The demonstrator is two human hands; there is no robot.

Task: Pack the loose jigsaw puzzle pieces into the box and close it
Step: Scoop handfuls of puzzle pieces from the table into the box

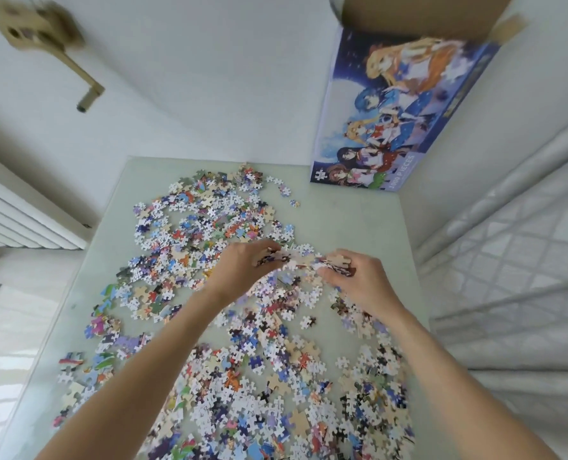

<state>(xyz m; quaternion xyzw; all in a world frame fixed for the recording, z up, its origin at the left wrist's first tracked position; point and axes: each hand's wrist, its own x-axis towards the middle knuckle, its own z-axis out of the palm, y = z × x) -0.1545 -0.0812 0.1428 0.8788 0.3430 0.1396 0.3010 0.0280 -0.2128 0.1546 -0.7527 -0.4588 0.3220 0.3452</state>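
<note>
Table point(358, 227): two hands point(242, 263) point(355, 280) gripping pieces point(295, 258), one box point(398, 111).

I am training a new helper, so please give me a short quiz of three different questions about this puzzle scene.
1. True or false: both hands hold puzzle pieces.
2. Where does the box stand? A) at the table's far right corner B) in the table's middle C) on the floor
3. Fill in: the box's top flap is ____.

Key:
1. True: left hand and right hand each grip puzzle pieces.
2. A
3. open
</note>
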